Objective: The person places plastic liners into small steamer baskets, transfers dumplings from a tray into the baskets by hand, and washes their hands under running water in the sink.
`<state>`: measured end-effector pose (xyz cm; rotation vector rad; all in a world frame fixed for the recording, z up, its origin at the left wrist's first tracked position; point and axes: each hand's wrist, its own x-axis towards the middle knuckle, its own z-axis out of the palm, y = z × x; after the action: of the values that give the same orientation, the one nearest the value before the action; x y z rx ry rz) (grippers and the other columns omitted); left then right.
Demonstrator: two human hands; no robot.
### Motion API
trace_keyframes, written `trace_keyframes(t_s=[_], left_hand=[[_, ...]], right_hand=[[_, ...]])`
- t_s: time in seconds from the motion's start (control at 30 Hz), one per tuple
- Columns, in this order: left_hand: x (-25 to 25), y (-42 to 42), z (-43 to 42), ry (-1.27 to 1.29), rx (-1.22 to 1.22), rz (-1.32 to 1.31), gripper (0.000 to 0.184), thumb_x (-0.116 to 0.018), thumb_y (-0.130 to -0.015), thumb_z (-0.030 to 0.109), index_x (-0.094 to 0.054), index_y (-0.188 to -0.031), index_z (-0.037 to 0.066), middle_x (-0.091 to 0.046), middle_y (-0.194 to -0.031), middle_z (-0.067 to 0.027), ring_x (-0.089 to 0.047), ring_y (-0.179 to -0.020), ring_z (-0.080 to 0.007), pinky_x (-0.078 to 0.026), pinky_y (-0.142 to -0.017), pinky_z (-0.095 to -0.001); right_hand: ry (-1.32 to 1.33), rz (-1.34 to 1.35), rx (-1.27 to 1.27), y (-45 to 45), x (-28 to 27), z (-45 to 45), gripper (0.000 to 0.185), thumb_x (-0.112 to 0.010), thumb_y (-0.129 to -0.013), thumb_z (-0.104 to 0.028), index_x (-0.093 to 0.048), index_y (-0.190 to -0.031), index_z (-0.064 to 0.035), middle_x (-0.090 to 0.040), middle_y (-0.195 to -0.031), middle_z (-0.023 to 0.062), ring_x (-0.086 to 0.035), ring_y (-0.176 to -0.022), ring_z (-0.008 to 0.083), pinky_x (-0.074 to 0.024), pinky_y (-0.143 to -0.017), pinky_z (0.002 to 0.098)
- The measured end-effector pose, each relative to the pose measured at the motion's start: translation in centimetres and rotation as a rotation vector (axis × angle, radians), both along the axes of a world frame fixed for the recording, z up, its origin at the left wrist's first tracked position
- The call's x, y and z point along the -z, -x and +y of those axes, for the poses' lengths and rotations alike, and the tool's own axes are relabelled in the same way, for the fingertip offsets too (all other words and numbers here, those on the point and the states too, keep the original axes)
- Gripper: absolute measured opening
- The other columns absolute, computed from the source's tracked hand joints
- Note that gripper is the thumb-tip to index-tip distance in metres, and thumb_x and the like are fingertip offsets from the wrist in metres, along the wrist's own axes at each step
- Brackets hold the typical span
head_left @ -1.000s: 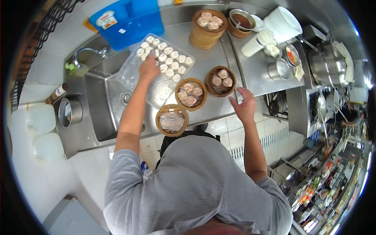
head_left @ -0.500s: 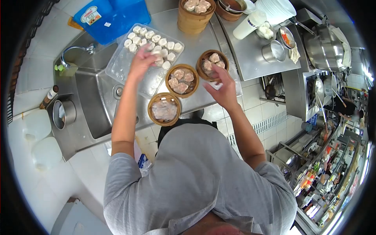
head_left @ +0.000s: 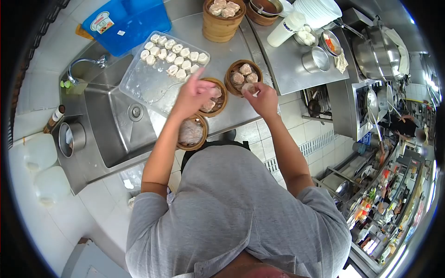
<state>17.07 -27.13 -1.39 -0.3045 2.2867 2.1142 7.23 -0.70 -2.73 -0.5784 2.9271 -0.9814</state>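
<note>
A round bamboo steamer (head_left: 228, 82) on the steel counter holds three dumplings (head_left: 245, 69). At its near edge my right hand (head_left: 264, 99) pinches another dumpling (head_left: 249, 88). My left hand (head_left: 191, 98), slightly blurred, hangs over a second steamer (head_left: 224, 103) with its fingers apart and nothing visible between them; it partly hides the dumplings there. Nearer to me is a third steamer (head_left: 204, 130) with a pale, film-like covering inside. Rows of white-topped dumplings (head_left: 179, 60) fill the far part of a clear plastic tray (head_left: 134, 85), whose near part is bare.
A sink (head_left: 111, 120) with a tap is at the left, behind it a blue container (head_left: 134, 28). Stacked steamers (head_left: 218, 30) with dumplings stand at the back. To the right are a white bottle (head_left: 282, 32), bowls, plates (head_left: 317, 11) and a large steel pot (head_left: 378, 53).
My left hand has moved right and towards me, from the tray to above the middle steamer. My right hand has closed on a dumpling at the right steamer. The whole view has shifted slightly.
</note>
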Motion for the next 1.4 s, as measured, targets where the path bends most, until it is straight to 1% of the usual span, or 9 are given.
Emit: trace_keyframes(t_s=[0.07, 0.23, 0.37, 0.5, 0.67, 0.83, 0.87, 1.2, 1.4], left_hand=[[-0.2, -1.1, -2.3, -0.053, -0.075, -0.002, 0.081, -0.076, -0.093, 0.015, -0.031, -0.158, -0.003, -0.071, -0.120, -0.0153, -0.067, -0.091, -0.0107, -0.056, -0.082, -0.0269], [-0.6, -4.6, -7.8, -0.008, -0.286, -0.020, 0.082, -0.074, -0.094, 0.006, -0.027, -0.160, -0.003, -0.072, -0.115, -0.0143, -0.065, -0.090, -0.0092, -0.054, -0.084, -0.0254], [1.2, -6.1, -11.9, 0.308, -0.379, -0.053, 0.088, -0.078, -0.091, 0.011, -0.026, -0.160, -0.004, -0.072, -0.117, -0.0131, -0.064, -0.088, -0.0104, -0.054, -0.086, -0.0262], [3.2, -3.5, -12.8, 0.584, -0.338, -0.080, 0.092, -0.083, -0.083, 0.013, -0.031, -0.157, -0.005, -0.072, -0.122, -0.0166, -0.069, -0.096, -0.0220, -0.055, -0.092, -0.0338], [7.8, 1.9, -12.8, 0.825, -0.225, -0.075, 0.087, -0.082, -0.077, 0.011, -0.041, -0.152, -0.003, -0.070, -0.127, -0.0204, -0.067, -0.114, -0.0384, -0.053, -0.100, -0.0444], [8.3, 4.6, -11.6, 0.919, -0.162, -0.245, 0.081, -0.077, -0.078, 0.009, -0.043, -0.151, 0.000, -0.070, -0.124, -0.0213, -0.066, -0.115, -0.0388, -0.053, -0.100, -0.0458], [7.8, 4.7, -11.3, 0.940, -0.169, -0.265, 0.080, -0.075, -0.079, 0.008, -0.043, -0.151, 0.000, -0.070, -0.123, -0.0218, -0.066, -0.115, -0.0392, -0.053, -0.100, -0.0462], [7.7, 5.9, -10.9, 1.097, 0.003, -0.242, 0.074, -0.068, -0.083, 0.004, -0.044, -0.152, 0.006, -0.070, -0.121, -0.0225, -0.065, -0.116, -0.0404, -0.054, -0.098, -0.0492], [4.2, 4.7, -11.0, 1.146, 0.074, -0.334, 0.066, -0.070, -0.080, 0.011, -0.054, -0.144, 0.003, -0.073, -0.114, -0.0218, -0.070, -0.107, -0.0384, -0.056, -0.093, -0.0486]], right_hand=[[-0.168, -0.018, 0.055, 1.0, 0.2, -0.6, 0.041, -0.082, -0.075, -0.046, -0.075, -0.085, -0.0073, -0.073, -0.077, 0.0160, -0.072, -0.074, 0.0361, -0.0580, -0.065, 0.0460], [-0.472, -0.108, 0.068, 2.2, 0.3, -2.7, 0.042, -0.076, -0.077, -0.049, -0.078, -0.089, -0.0084, -0.076, -0.087, 0.0179, -0.075, -0.083, 0.0361, -0.0602, -0.074, 0.0463], [-0.588, -0.189, 0.071, 2.5, -0.4, -3.8, 0.042, -0.073, -0.079, -0.050, -0.080, -0.089, -0.0095, -0.078, -0.092, 0.0176, -0.076, -0.088, 0.0350, -0.0603, -0.079, 0.0452], [-0.667, -0.244, 0.026, 2.3, -1.5, -4.4, 0.054, -0.072, -0.083, -0.060, -0.081, -0.090, -0.0072, -0.077, -0.090, 0.0183, -0.076, -0.087, 0.0349, -0.0597, -0.077, 0.0446], [-0.529, -0.092, 0.019, 0.3, -2.0, -3.5, 0.051, -0.077, -0.082, -0.055, -0.078, -0.092, -0.0054, -0.076, -0.084, 0.0171, -0.075, -0.081, 0.0356, -0.0593, -0.071, 0.0442], [-0.169, 0.055, 0.026, -2.0, -1.9, 0.4, 0.045, -0.085, -0.079, -0.041, -0.073, -0.101, -0.0041, -0.077, -0.090, 0.0130, -0.074, -0.075, 0.0326, -0.0589, -0.067, 0.0432], [-0.176, -0.052, 0.031, -2.3, -2.3, 1.1, 0.044, -0.087, -0.078, -0.036, -0.074, -0.104, -0.0035, -0.078, -0.094, 0.0097, -0.073, -0.072, 0.0297, -0.0587, -0.067, 0.0418], [-0.090, -0.137, 0.089, -4.6, -1.3, 4.0, 0.046, -0.089, -0.078, -0.030, -0.076, -0.111, -0.0013, -0.078, -0.091, 0.0105, -0.072, -0.075, 0.0211, -0.0591, -0.071, 0.0339], [-0.073, -0.113, 0.006, -4.5, -1.6, 2.7, 0.045, -0.087, -0.079, -0.034, -0.076, -0.111, -0.0059, -0.077, -0.094, 0.0085, -0.074, -0.077, 0.0252, -0.0594, -0.070, 0.0384]])
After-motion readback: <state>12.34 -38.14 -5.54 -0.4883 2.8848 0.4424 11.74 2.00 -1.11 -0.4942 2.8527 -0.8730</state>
